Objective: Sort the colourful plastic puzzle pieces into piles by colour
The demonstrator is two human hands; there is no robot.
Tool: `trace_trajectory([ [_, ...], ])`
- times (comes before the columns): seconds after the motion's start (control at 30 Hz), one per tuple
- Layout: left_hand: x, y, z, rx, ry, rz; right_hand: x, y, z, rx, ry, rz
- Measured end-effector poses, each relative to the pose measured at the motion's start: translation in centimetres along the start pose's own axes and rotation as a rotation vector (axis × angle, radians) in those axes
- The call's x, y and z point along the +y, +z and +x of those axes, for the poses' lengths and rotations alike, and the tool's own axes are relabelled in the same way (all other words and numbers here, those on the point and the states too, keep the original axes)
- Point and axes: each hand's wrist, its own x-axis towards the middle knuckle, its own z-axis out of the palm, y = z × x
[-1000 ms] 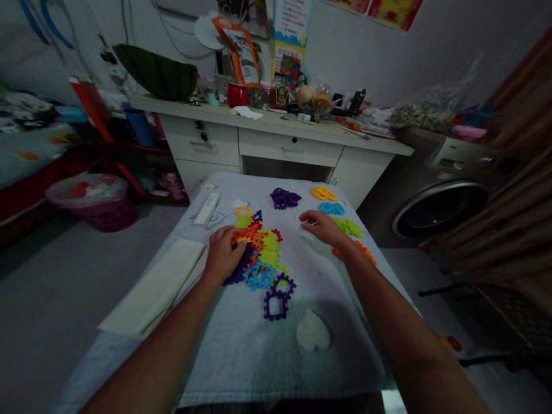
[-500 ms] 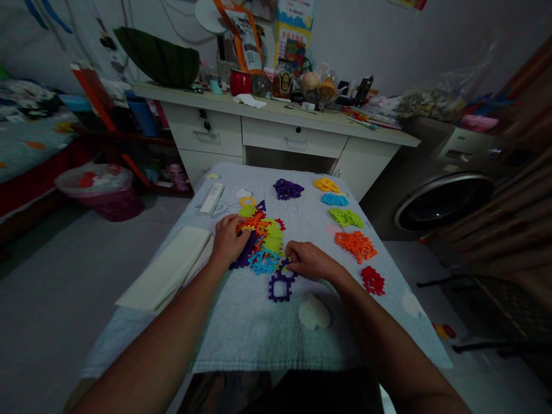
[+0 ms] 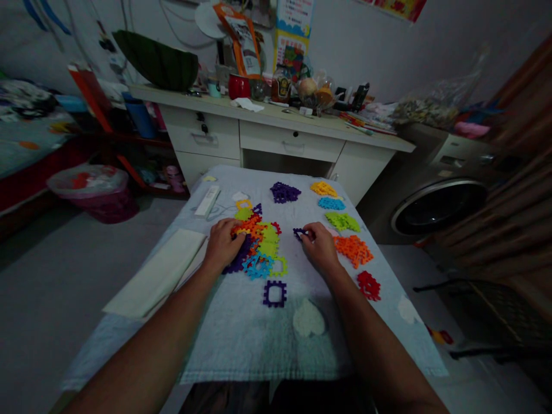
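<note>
Pinching purple piece (image 3: 297, 232) in fingers of right hand (image 3: 319, 245), between mixed pile (image 3: 269, 240) and orange heap (image 3: 354, 250); cannot tell if touching worktop (image 3: 241, 339). Resting left hand (image 3: 224, 245) on left edge of mixed pile with fingers curled; cannot tell if gripping. Just nearer than mixed pile, loose purple square (image 3: 266, 294). Past orange heap, green heap (image 3: 342, 221), blue heap (image 3: 331, 203), yellow heap (image 3: 323, 188); nearer, red heap (image 3: 369, 286). At far middle, purple heap (image 3: 285, 192).
</note>
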Motion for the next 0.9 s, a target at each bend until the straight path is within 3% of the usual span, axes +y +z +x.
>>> trace_trajectory([
  [0.1, -0.1, 0.0, 0.0, 0.004, 0.005, -0.003, 0.4, 0.2, -0.2, -0.112, -0.082, -0.117],
  [0.23, -0.1, 0.0, -0.1, 0.007, 0.007, -0.008, 0.8, -0.2, -0.5, -0.299, -0.143, -0.076],
  [0.57, -0.1, 0.1, -0.1, 0.021, 0.004, -0.020, 1.3, -0.7, 0.6, -0.418, -0.106, -0.120],
  [0.73, -0.2, 0.3, -0.2, 0.033, 0.012, -0.011, 2.0, -0.5, 5.2, -0.261, -0.061, -0.153],
  [0.9, -0.5, 0.4, -0.2, 0.041, -0.006, -0.025, 3.4, 2.3, 11.0, -0.014, 0.050, -0.106],
])
